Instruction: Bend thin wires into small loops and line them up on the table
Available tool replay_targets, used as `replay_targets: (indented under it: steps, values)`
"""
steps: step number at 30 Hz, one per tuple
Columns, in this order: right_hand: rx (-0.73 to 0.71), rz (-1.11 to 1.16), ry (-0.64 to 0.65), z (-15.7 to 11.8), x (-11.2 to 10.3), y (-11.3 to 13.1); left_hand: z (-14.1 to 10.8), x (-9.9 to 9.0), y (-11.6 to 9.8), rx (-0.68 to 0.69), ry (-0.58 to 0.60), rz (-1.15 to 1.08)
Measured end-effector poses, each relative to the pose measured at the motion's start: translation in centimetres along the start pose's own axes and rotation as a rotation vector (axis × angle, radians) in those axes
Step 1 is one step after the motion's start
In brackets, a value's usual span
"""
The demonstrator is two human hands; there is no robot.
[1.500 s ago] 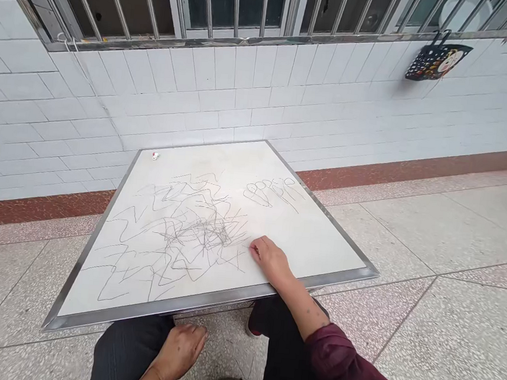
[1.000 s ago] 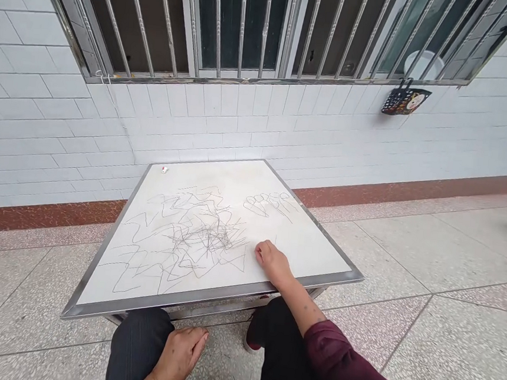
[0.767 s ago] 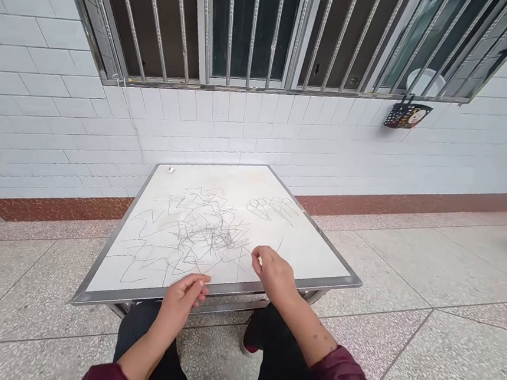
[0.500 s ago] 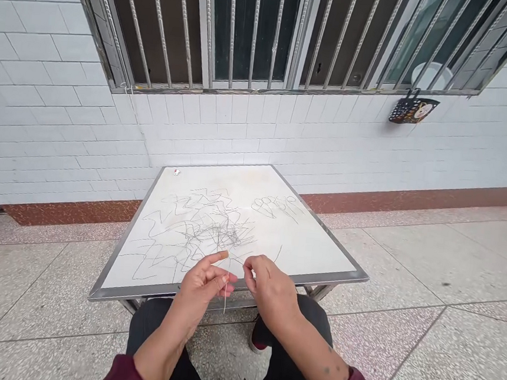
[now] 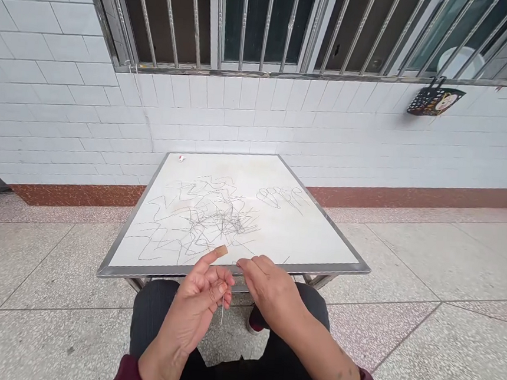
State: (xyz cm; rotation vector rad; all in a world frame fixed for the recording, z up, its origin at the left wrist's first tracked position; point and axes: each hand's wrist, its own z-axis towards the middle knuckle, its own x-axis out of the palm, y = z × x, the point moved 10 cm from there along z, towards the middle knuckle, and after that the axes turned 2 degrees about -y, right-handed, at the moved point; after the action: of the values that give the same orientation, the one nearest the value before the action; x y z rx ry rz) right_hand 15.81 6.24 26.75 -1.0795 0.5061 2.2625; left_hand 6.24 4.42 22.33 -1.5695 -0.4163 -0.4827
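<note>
My left hand (image 5: 202, 295) is over my lap at the table's near edge, its thumb and fingers pinching a thin pale strand (image 5: 222, 311) that hangs down; the index finger, with a tan wrap at its tip, points up. My right hand (image 5: 271, 286) is just to the right, back of the hand up, fingers pressed together; anything between its fingertips is too small to make out. Many thin dark wires (image 5: 222, 220) lie tangled on the white table (image 5: 315, 243), and a looped group (image 5: 279, 197) lies at its right.
A small red and white object (image 5: 181, 158) sits at the table's far left corner. Behind stands a white tiled wall (image 5: 243, 103) with a barred window. A dark patterned bag (image 5: 436, 101) hangs from the bars at right.
My view has shifted slightly. My right hand has flattened, its fingertips now pointing left towards my left hand. The left hand still pinches the strand, its fingers curled more.
</note>
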Motion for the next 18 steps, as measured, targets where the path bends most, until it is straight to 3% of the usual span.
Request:
replay_targets:
  steps: [7,13,18]
  values:
    - [0.144,0.247,0.012,-0.3,0.9,0.0,-0.1,-1.0,-1.4,0.187,-0.106,-0.204]
    - [0.260,0.517,0.029,0.0,1.7,-0.6,-0.1,-1.2,-1.0,0.193,-0.120,-0.180]
    - [0.238,0.449,0.079,0.2,2.1,-0.4,-0.2,-1.7,-1.7,0.243,-0.185,-0.123]
